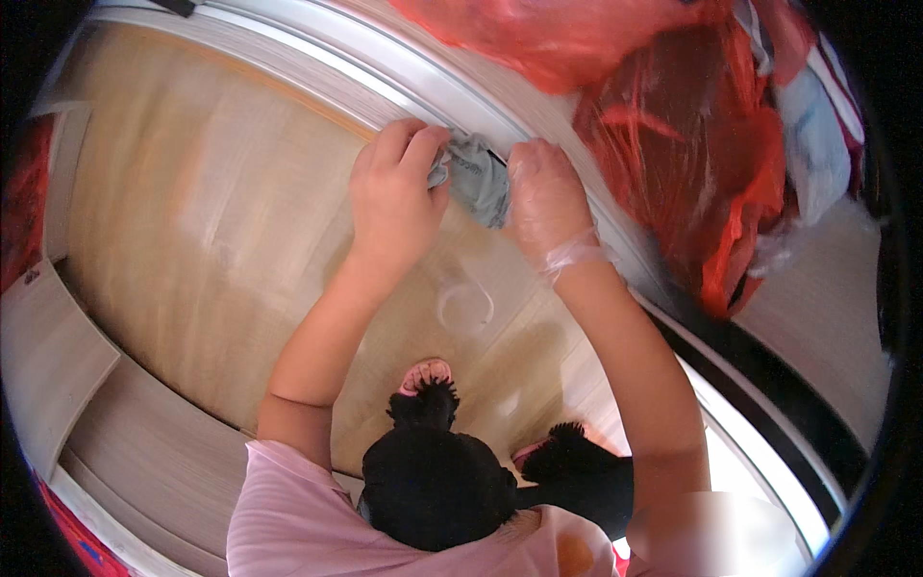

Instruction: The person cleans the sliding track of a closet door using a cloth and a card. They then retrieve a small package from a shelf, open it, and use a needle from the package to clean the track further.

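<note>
A crumpled grey cloth with faint print hangs between my two hands, beside the white sliding-door track. My left hand is bare and closed on the cloth's left side, its fingers bunched around a fold. My right hand, in a thin clear plastic glove, is closed at the cloth's right edge. Its fingertips are curled toward the track and partly hidden.
Red plastic bags bulge at the upper right, beyond the track. Below my hands is a shiny wood-look floor, with my feet in pink slippers. A pale wooden cabinet panel stands at the left.
</note>
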Tool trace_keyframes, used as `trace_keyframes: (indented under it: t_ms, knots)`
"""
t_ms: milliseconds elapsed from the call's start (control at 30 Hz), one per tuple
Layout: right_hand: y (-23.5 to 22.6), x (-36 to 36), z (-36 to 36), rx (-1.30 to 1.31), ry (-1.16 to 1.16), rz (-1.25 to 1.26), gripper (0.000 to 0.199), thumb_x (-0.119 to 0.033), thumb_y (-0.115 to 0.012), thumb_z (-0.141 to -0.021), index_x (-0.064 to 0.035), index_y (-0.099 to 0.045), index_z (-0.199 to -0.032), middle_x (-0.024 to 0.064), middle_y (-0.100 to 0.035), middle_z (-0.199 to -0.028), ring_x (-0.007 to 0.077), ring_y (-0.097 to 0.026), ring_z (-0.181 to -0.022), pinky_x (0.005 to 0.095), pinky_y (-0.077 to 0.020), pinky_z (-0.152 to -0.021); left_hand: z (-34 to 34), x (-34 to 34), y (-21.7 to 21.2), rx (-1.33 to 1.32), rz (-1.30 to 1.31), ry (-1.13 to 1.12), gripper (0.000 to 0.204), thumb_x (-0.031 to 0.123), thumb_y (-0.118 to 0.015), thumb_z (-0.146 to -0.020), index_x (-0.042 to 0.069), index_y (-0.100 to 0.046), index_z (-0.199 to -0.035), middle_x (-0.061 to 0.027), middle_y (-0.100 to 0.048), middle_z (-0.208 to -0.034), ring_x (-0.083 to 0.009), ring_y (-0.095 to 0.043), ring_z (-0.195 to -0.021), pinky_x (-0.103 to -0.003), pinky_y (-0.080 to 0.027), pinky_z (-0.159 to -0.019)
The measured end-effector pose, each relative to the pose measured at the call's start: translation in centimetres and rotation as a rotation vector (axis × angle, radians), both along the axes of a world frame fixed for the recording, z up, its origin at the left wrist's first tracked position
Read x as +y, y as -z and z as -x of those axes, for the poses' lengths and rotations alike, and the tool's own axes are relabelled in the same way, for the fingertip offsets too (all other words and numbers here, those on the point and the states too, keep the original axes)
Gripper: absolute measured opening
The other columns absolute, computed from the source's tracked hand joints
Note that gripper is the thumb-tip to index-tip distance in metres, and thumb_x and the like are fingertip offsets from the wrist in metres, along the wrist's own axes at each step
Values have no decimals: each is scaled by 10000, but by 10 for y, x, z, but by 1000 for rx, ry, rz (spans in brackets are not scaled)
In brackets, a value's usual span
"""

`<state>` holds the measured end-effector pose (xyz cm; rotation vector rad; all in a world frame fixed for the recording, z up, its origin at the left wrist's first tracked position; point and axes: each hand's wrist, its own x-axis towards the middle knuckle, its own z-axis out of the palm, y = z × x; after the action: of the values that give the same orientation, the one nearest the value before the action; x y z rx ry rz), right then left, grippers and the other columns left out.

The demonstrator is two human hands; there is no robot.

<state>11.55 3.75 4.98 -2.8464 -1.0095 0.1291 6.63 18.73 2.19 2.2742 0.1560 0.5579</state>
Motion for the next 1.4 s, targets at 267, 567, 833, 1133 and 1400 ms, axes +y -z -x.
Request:
trace_keyframes:
  t_ms: [267,567,833,1133,1400]
  knots:
    - [-6,69,-25,25,-41,-12,82,-49,-481,-759,-31,-530,-822,161,-545,-827,320,-543,-809,409,-458,-722,-17,54,-3,-38,-134,-178,227,-31,-620,-630,46,-635,-843,-114,-573,-870,-276,-578,-776,-354,-474,-664]
    - [5,147,-56,15,-85,-50,113,-41,-481,-761,-5,-573,-816,204,-588,-827,345,-588,-804,406,-481,-710,-34,108,9,-17,44,-215,193,17,-616,-709,9,-615,-902,-146,-560,-862,-318,-578,-717,-367,-485,-635]
    - [4,174,-82,133,-120,-98,129,-50,-489,-751,5,-582,-822,223,-601,-858,369,-594,-811,420,-485,-712,-30,108,-4,34,-49,-181,228,89,-651,-705,-5,-594,-905,-163,-552,-908,-346,-569,-771,-390,-480,-674]
    - [7,172,-80,124,-117,-134,132,-73,-520,-751,-9,-608,-826,213,-606,-881,365,-594,-842,428,-482,-722,-38,111,-6,-42,13,-170,286,49,-650,-681,-5,-591,-956,-182,-548,-949,-364,-554,-854,-398,-468,-743]
    - [3,196,-82,166,-18,-108,174,-111,-522,-776,-19,-627,-880,206,-610,-938,351,-596,-882,431,-481,-753,-49,124,9,-22,-43,-223,291,8,-623,-638,-21,-606,-927,-155,-548,-893,-336,-542,-858,-389,-452,-770]
